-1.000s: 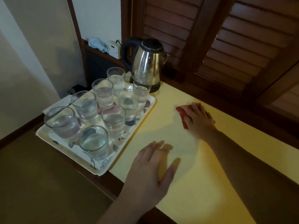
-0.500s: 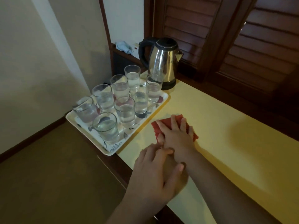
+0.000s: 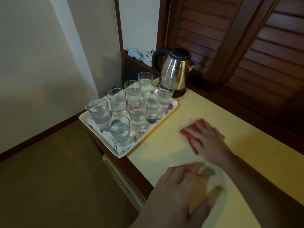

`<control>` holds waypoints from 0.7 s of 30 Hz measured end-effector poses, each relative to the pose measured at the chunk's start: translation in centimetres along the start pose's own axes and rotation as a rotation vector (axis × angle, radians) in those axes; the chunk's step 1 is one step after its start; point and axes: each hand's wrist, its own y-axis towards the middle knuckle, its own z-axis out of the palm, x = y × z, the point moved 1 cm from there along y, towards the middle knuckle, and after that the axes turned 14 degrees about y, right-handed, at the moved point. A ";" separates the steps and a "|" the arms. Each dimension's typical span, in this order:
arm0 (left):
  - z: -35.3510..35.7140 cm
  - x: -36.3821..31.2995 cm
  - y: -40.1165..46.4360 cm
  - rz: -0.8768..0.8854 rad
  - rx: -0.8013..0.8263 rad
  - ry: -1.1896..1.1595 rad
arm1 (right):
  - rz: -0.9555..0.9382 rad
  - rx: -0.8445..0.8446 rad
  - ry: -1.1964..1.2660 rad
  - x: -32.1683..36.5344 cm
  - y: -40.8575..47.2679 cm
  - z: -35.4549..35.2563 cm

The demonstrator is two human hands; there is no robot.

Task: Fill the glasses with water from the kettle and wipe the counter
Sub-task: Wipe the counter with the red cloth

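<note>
Several glasses point(image 3: 137, 115) holding water stand on a white flowered tray point(image 3: 122, 149) at the left end of the yellow counter point(image 3: 205, 109). A steel kettle point(image 3: 176, 71) with a black handle sits behind the tray. My right hand point(image 3: 209, 142) presses flat on a red cloth point(image 3: 190, 131) on the counter, to the right of the tray; both are blurred. My left hand point(image 3: 182, 191) rests on the counter's front part with fingers spread, holding nothing.
Brown louvred shutters point(image 3: 246, 46) rise behind the counter. A white socket point(image 3: 148, 57) and a pale blue cloth point(image 3: 135, 53) lie on a ledge behind the kettle. The tray overhangs the counter's left edge above the brown floor point(image 3: 49, 178).
My right hand has slid the red cloth back to the right, away from my left hand. The view has shifted, and the left hand stays on the counter.
</note>
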 end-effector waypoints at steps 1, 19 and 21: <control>0.3 0.1 -0.1 -0.009 -0.009 -0.007 | 0.143 -0.106 0.034 -0.4 0.6 -0.4; 9.3 2.1 14.1 -0.159 0.014 -0.004 | 0.303 -0.239 0.042 -12.0 -18.4 -0.7; 11.4 0.3 15.7 -0.106 0.060 0.044 | 0.627 -0.403 0.168 -15.6 -18.4 -2.1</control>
